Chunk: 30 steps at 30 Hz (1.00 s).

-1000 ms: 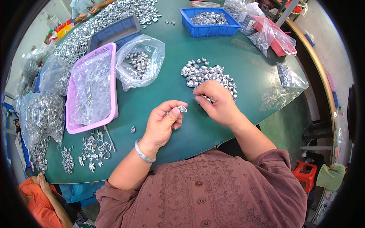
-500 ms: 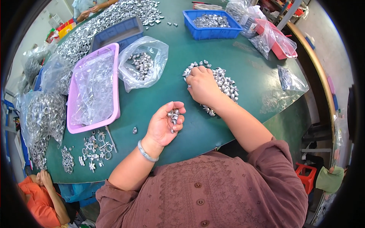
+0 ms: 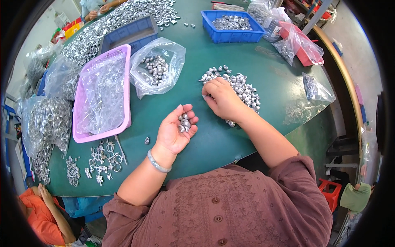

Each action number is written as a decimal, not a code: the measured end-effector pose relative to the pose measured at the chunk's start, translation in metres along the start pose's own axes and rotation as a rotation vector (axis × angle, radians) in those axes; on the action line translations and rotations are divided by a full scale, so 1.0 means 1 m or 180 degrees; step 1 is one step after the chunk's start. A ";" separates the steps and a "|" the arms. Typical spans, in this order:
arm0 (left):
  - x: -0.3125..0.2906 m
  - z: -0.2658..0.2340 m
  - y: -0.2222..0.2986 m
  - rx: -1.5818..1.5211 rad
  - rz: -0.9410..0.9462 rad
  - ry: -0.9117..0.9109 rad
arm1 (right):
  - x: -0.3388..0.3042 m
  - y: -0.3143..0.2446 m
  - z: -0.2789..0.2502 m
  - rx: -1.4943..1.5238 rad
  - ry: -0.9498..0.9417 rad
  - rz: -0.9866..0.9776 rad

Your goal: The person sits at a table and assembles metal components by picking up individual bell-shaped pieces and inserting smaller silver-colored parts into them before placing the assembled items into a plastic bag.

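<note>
My left hand point(image 3: 170, 133) is turned palm up, its fingers curled round several small rounded silver metal pieces point(image 3: 184, 122). A bangle circles that wrist. To the right and farther off, my right hand point(image 3: 224, 100) is bent over the near left side of a loose pile of similar pieces point(image 3: 246, 91). Its thumb and fingers are pinched together, and whatever lies between the tips is too small or hidden to make out. One stray metal piece point(image 3: 147, 140) lies on the green table left of my left hand. An opened clear plastic bag point(image 3: 173, 51) beyond holds more such pieces.
A pink basket point(image 3: 127, 90) with plastic bags stands left, near ring-shaped parts point(image 3: 98, 158). Behind are a grey-blue tray point(image 3: 142, 40), a large heap of metal parts point(image 3: 123, 18), and a blue tray point(image 3: 234, 38). A red bin point(image 3: 306, 57) stands far right. Other people sit at the table.
My right hand has drawn back slightly from the pile toward me, uncovering pieces at its far side. My left hand has shifted slightly up, its fingers still round the pieces.
</note>
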<state>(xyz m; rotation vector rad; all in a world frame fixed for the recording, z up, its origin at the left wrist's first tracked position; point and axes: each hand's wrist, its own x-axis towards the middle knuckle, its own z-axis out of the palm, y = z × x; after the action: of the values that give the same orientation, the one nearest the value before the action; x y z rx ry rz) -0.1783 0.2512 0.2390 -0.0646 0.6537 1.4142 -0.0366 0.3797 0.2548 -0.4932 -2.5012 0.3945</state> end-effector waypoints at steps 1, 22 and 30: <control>0.000 -0.001 0.000 0.0201 0.0096 -0.0100 | -0.002 -0.001 -0.003 0.0370 -0.0019 0.0090; -0.018 0.014 -0.019 0.2681 0.1755 -0.0562 | -0.028 -0.050 -0.024 0.1555 0.0696 0.0187; -0.015 0.010 -0.021 0.2887 0.2129 -0.0855 | -0.033 -0.049 -0.030 0.1248 0.0684 -0.0143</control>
<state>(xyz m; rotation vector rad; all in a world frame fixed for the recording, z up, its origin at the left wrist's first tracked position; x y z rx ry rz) -0.1550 0.2380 0.2475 1.1272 1.0882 1.5764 -0.0067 0.3276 0.2820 -0.3026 -2.1521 0.7524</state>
